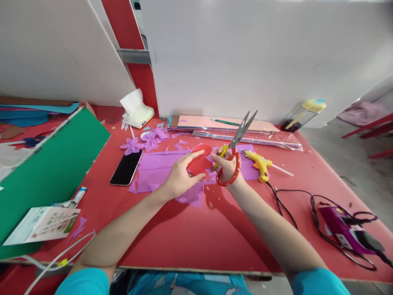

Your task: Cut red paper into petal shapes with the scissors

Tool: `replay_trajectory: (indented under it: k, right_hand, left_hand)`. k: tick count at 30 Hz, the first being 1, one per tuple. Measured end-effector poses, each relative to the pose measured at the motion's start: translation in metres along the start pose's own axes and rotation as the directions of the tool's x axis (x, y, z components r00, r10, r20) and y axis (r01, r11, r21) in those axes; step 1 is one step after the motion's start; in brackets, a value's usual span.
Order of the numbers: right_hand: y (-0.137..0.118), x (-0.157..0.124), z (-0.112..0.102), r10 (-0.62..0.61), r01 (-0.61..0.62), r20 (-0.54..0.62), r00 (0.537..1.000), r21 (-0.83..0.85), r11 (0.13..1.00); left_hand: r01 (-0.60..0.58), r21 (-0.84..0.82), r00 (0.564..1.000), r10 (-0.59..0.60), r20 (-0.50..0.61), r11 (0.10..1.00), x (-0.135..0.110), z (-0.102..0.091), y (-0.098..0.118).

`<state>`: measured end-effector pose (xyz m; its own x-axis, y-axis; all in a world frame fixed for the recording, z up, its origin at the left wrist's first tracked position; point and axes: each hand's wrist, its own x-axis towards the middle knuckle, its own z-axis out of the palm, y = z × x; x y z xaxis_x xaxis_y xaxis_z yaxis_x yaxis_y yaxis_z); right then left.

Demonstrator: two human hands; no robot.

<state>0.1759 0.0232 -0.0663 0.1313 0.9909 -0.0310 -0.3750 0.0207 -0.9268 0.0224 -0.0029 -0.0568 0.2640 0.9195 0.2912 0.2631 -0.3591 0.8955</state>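
Between my two hands is a red piece of paper or foam sheet [199,162] with a rounded, cut outline. My left hand [181,174] grips its left side, fingers behind the top and thumb along the lower edge. A pair of scissors [238,138] is in my right hand [225,164], one handle yellow and the other red. Its blades point up and away from the red piece, slightly apart. My right fingertips are at the red piece's right edge. Below both hands lie purple sheets [153,170] and cut scraps.
A phone [126,168] and purple flowers [150,141] lie at left, near a tissue pack [139,116]. On the right are a yellow glue gun [260,164], its cable and a purple power box [346,229]. Wrapped sheets [245,141] line the back; a green board [58,176] stands left.
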Motion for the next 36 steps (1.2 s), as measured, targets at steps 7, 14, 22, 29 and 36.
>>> replay_trajectory:
  k: [7,14,22,29,36]
  right_hand:
    - [-0.008,0.011,0.006,-0.235,0.237,0.030,0.972,-0.105,0.966]
    - [-0.033,0.007,0.005,-0.308,0.359,0.204,0.929,-0.302,0.883]
    - [-0.069,-0.012,0.000,-0.167,0.449,0.463,0.870,-0.607,0.655]
    - [-0.067,-0.021,0.002,-0.049,0.481,0.566,0.823,-0.648,0.590]
    - [-0.070,-0.026,0.002,-0.103,0.454,0.496,0.862,-0.666,0.592]
  left_hand:
    - [-0.067,0.053,0.998,0.068,-0.014,0.996,-0.001,-0.003,0.008]
    - [-0.001,-0.040,1.000,0.002,0.020,0.999,-0.004,-0.004,0.012]
    - [0.097,0.066,0.959,-0.111,0.262,0.993,0.005,-0.020,0.022]
    - [-0.043,0.094,0.937,0.007,0.349,0.995,0.005,-0.024,0.023]
    - [0.045,-0.024,0.999,-0.044,0.029,0.999,0.006,-0.027,0.024]
